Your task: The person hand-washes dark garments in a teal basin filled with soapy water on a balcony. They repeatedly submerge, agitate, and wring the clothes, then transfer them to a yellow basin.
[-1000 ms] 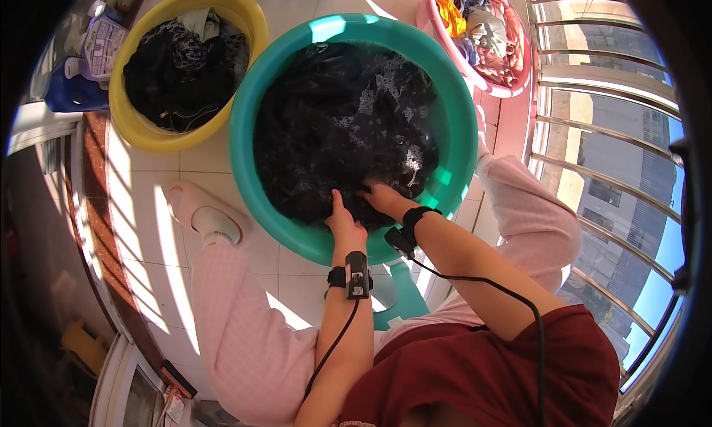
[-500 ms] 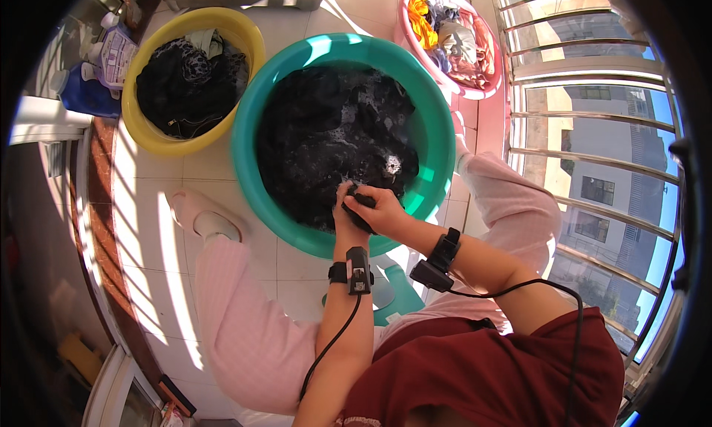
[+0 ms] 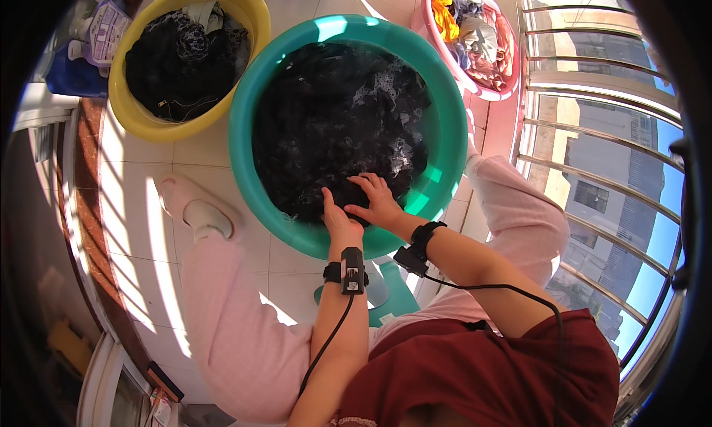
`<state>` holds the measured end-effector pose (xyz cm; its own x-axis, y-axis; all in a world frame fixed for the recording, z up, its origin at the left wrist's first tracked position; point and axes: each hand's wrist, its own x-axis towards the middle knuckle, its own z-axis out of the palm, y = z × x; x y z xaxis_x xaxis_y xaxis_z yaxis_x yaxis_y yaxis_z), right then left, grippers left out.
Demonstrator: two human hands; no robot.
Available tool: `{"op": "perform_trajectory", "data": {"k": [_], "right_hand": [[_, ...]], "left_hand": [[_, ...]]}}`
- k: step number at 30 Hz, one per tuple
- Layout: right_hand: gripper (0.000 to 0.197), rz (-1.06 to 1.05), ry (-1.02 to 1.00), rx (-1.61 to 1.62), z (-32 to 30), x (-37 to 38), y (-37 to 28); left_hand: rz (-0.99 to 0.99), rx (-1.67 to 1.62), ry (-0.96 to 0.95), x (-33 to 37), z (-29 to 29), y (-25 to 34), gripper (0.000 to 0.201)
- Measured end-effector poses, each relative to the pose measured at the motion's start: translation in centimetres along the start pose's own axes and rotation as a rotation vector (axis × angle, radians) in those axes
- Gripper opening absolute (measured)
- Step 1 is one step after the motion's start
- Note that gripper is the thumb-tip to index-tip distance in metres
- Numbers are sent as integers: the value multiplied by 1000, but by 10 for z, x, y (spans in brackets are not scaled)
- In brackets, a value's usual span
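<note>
A large green basin (image 3: 245,171) holds soaking black clothes (image 3: 326,115) under dark water with patches of foam. Both of my hands are at its near side. My left hand (image 3: 341,221) is turned upward beside the cloth, one digit stretched out and the others mostly hidden by dark fabric. My right hand (image 3: 378,204) lies on the black cloth just right of it, fingers spread and apart. A black strapped device with a cable sits on each wrist.
A yellow basin (image 3: 263,26) with wet dark clothes touches the green one at far left. Detergent bottles (image 3: 107,30) stand beyond it. At far right is a pink basin (image 3: 437,34) of coloured clothes, near a metal railing (image 3: 593,126). My legs flank the green basin.
My hands were closed together around a bunch of black cloth; now the fingers have loosened and spread over it, lower in the basin. The view has shifted slightly.
</note>
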<state>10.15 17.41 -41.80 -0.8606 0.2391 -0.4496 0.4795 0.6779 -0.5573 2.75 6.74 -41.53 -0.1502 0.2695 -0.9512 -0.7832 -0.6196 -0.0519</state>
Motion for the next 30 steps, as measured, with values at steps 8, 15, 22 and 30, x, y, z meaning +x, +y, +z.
{"op": "perform_trajectory", "data": {"k": [8, 15, 22, 30], "right_hand": [[47, 353, -354, -15, 12, 67, 25], [54, 85, -120, 419, -64, -20, -31], [29, -154, 15, 339, -85, -17, -78], [34, 41, 112, -345, -75, 13, -32]], "left_hand": [[33, 276, 260, 28, -7, -6, 58], [-19, 152, -177, -15, 19, -2, 50], [-108, 153, -194, -51, 27, 0, 32], [148, 128, -174, -38, 22, -23, 57]]}}
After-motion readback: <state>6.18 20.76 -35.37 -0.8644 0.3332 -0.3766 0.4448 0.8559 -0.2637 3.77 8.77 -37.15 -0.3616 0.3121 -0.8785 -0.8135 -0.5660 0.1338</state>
